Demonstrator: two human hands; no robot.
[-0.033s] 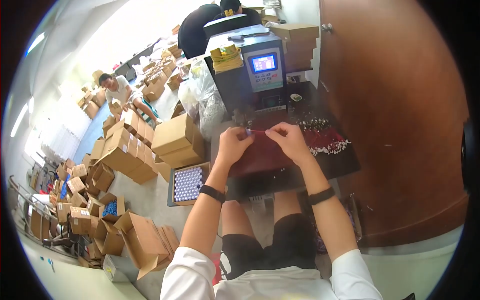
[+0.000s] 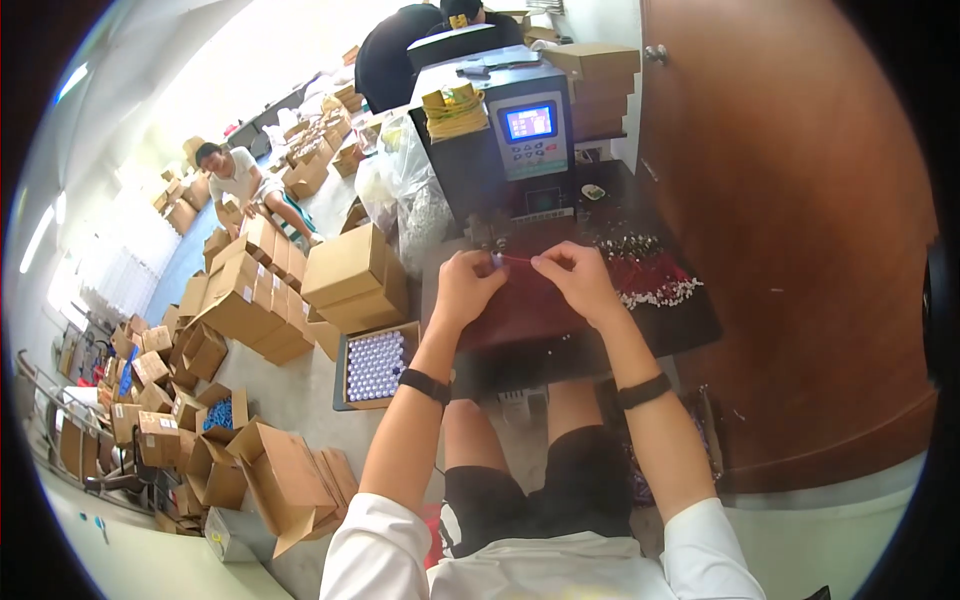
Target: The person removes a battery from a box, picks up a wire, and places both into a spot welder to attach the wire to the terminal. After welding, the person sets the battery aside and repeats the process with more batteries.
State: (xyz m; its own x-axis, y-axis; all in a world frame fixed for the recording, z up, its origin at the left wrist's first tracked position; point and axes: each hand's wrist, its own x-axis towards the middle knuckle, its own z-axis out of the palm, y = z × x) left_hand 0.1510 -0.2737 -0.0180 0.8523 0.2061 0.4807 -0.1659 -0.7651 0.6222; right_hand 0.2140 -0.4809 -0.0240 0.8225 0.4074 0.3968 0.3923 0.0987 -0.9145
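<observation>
My left hand (image 2: 468,288) pinches a small pale-purple cylinder (image 2: 496,260), which looks like a battery cell; most of it is hidden by the fingers. From it a thin red wire (image 2: 518,260) stretches across to my right hand (image 2: 578,284), whose thumb and forefinger are closed on the wire. Both hands are above the dark red work surface (image 2: 505,325), just in front of a machine (image 2: 530,165) with a lit blue screen and keypad. To the right of my right hand lies a pile of red wires with white connector ends (image 2: 660,294).
Left of my left forearm stands a box (image 2: 341,385) packed with upright purple-white cylinders (image 2: 378,362). Cardboard boxes (image 2: 345,275) crowd the floor at left, where a person (image 2: 240,180) sits. Yellow wire bundles (image 2: 455,112) hang on the machine. A brown door (image 2: 780,250) borders the right.
</observation>
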